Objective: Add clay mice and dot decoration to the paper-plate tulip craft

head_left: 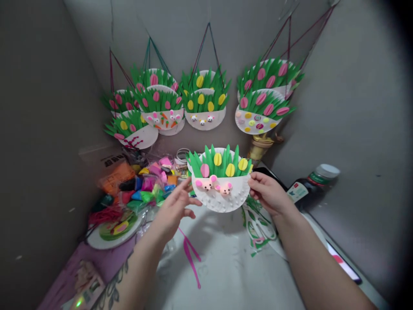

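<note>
Paper-plate basket [222, 177] was held upright above the counter [226, 267], its right edge pinched in the grip of the right hand [269, 192]. The grip of the left hand [177, 204] was spread at the left edge; whether contact was made could not be told. On the pale surface a pink strip [190, 260] was observed; coloured packets [146, 183] were heaped at left, a dark bottle [305, 189] noted at right. Similar baskets [206, 116] were hung by cords before grey walls [361, 129].

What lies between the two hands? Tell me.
The head view shows a white paper-plate craft between the left hand and right hand.
</note>
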`<state>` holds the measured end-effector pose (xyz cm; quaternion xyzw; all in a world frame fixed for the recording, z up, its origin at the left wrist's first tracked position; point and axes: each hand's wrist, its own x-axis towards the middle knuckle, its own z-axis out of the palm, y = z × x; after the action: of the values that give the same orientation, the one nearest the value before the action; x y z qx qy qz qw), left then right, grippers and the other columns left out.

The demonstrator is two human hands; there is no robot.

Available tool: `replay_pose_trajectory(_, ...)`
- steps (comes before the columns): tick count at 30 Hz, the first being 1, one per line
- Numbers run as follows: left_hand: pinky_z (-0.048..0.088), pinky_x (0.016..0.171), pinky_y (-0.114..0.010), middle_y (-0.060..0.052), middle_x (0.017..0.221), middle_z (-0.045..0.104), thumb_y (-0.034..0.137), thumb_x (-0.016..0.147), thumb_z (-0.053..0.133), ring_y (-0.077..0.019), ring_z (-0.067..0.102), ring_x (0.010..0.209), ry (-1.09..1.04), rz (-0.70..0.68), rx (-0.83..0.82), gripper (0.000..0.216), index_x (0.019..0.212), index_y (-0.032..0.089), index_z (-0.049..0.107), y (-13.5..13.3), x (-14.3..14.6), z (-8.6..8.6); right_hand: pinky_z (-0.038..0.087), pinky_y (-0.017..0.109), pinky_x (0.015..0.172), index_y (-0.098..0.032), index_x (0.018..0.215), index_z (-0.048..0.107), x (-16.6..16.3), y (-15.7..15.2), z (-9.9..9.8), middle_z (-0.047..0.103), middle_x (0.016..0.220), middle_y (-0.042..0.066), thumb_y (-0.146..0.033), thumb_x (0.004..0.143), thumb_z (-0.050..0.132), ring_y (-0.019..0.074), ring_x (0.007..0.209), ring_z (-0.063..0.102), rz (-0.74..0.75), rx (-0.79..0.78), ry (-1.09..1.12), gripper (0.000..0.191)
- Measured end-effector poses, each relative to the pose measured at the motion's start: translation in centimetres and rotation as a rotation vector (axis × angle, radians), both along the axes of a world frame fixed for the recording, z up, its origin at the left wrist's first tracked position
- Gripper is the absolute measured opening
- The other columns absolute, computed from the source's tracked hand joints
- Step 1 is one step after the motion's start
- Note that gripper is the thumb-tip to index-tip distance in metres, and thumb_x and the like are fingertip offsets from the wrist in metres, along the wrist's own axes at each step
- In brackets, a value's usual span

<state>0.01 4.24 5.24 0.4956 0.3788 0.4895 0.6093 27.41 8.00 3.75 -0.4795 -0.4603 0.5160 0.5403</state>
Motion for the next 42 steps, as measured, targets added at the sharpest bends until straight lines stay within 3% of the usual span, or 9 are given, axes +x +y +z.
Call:
replay_pose_trajectory(2, 0.040, 0.045, -0.019, -0.010, 0.101, 0.064, 0.055, 0.083, 0.054, -0.0102, 0.053, 0.064, 0.124, -0.117, 0.032, 0.047, 0.113, 0.020, 0.063, 0.0, 0.0, -0.4, 0.026, 0.016, 0.037, -0.018, 0.070, 0.053, 0.0, -0.1, 0.1, 0.049, 0.048, -0.006, -0.043, 0.058, 0.078, 0.0044, 0.039, 0.038, -0.008, 0.002, 0.002, 0.037)
replay_pose_trajectory(4, 0.032, 0.042, -0.018, -0.003, 0.073, 0.061, 0.051, 0.083, 0.056, -0.0065, 0.043, 0.051, 0.245, -0.176, 0.040, 0.038, 0.089, 0.016, 0.068, 0.0, 0.0, -0.7, 0.025, 0.016, 0.037, -0.018, 0.069, 0.053, 0.0, -0.1, 0.2, 0.048, 0.048, -0.006, -0.043, 0.058, 0.078, 0.0048, 0.039, 0.038, -0.022, 0.005, -0.006, 0.037)
replay_pose_trajectory(10, 0.020, 0.038, -0.018, 0.004, 0.059, 0.050, 0.048, 0.081, 0.056, -0.0043, 0.031, 0.041, 0.367, -0.077, -0.021, 0.033, 0.079, 0.016, 0.063, 0.3, -0.1, -0.7, 0.026, 0.017, 0.037, -0.018, 0.069, 0.054, 0.1, -0.1, 0.3, 0.048, 0.048, -0.006, -0.043, 0.057, 0.077, 0.0052, 0.039, 0.037, -0.043, -0.002, -0.027, 0.036)
replay_pose_trajectory(14, 0.019, 0.038, -0.017, 0.005, 0.054, 0.048, 0.049, 0.076, 0.064, -0.0042, 0.031, 0.041, 0.255, 0.095, 0.024, 0.033, 0.071, 0.017, 0.062, 1.1, -1.9, 0.3, 0.027, 0.016, 0.037, -0.018, 0.070, 0.055, 0.4, 0.1, 0.2, 0.048, 0.048, -0.006, -0.042, 0.056, 0.078, 0.0047, 0.039, 0.038, -0.051, -0.010, -0.011, 0.037)
replay_pose_trajectory(20, 0.013, 0.034, -0.017, 0.008, 0.050, 0.040, 0.045, 0.068, 0.077, -0.0048, 0.022, 0.043, -0.409, 0.561, 0.295, 0.026, 0.070, 0.026, 0.060, 0.2, -8.5, 5.2, 0.026, 0.016, 0.036, -0.018, 0.068, 0.053, 0.6, 0.7, -0.6, 0.048, 0.047, -0.006, -0.041, 0.057, 0.076, 0.0044, 0.039, 0.037, -0.061, -0.010, -0.036, 0.035)
replay_pose_trajectory(25, 0.011, 0.033, -0.020, 0.009, 0.043, 0.042, 0.052, 0.069, 0.073, -0.0061, 0.020, 0.041, -0.367, 0.671, 0.366, 0.024, 0.069, 0.031, 0.062, -0.7, -11.4, 6.9, 0.026, 0.016, 0.035, -0.018, 0.066, 0.052, 0.0, 1.0, -1.2, 0.047, 0.046, -0.006, -0.041, 0.056, 0.076, 0.0049, 0.039, 0.037, -0.070, -0.014, -0.044, 0.034)
replay_pose_trajectory(29, 0.024, 0.036, -0.019, 0.004, 0.046, 0.054, 0.035, 0.051, 0.087, -0.0059, 0.038, 0.043, 0.024, 0.547, 0.189, 0.026, 0.057, 0.020, 0.067, 0.3, -7.4, 4.3, 0.028, 0.016, 0.036, -0.019, 0.068, 0.052, -0.6, 0.4, -0.6, 0.047, 0.048, -0.007, -0.041, 0.057, 0.076, 0.0051, 0.040, 0.038, -0.095, 0.010, -0.036, 0.035)
replay_pose_trajectory(32, 0.033, 0.042, -0.021, 0.000, 0.056, 0.060, 0.041, 0.063, 0.076, -0.0081, 0.043, 0.046, 0.427, 0.299, 0.049, 0.025, 0.071, 0.017, 0.075, 0.8, -3.4, 2.2, 0.029, 0.016, 0.036, -0.019, 0.070, 0.053, -1.0, -0.3, 0.3, 0.048, 0.049, -0.006, -0.042, 0.058, 0.076, 0.0053, 0.040, 0.039, -0.120, 0.042, -0.018, 0.034)
replay_pose_trajectory(42, 0.033, 0.045, -0.023, 0.004, 0.046, 0.047, 0.037, 0.067, 0.068, -0.0094, 0.039, 0.046, 0.345, 0.181, 0.009, 0.025, 0.076, 0.015, 0.075, 0.4, -0.6, 0.9, 0.028, 0.016, 0.036, -0.019, 0.069, 0.055, -1.5, -1.2, 1.6, 0.048, 0.049, -0.005, -0.045, 0.057, 0.078, 0.0056, 0.041, 0.039, -0.118, 0.056, 0.000, 0.036)
